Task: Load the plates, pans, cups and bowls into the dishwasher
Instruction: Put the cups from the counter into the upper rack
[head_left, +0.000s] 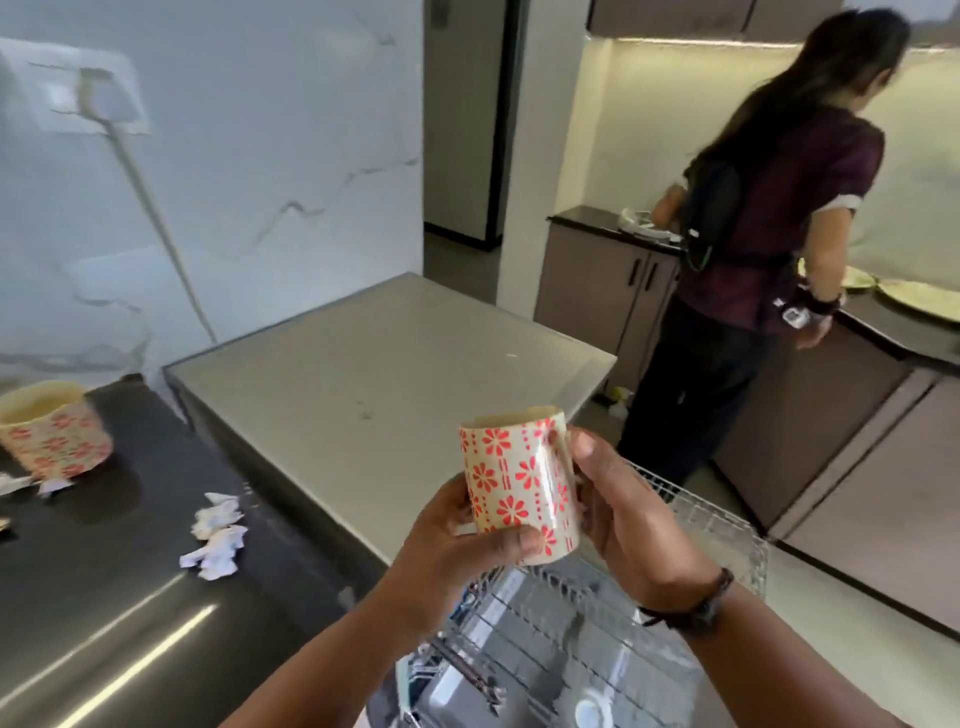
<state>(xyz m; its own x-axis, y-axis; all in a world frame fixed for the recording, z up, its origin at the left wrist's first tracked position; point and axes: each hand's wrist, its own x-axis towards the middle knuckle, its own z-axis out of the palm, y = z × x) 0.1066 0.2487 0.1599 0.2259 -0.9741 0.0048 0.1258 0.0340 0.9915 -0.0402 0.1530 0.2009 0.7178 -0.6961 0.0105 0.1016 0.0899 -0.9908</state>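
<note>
Flowered cup (519, 488) in both hands

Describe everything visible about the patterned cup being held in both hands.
The cup is cream, seemingly ceramic, printed with red flowers and dashed stripes. It is held roughly upright, slightly tilted, above the pulled-out dishwasher rack. The left hand grips its lower side; the right hand holds its right side, where a handle shows. Its inside cannot be seen.

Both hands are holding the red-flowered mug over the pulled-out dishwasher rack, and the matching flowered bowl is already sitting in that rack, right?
Not quite. The head view shows the flowered bowl on the dark countertop at left, not in the dishwasher rack. The left hand and right hand do hold the mug over it.
</note>
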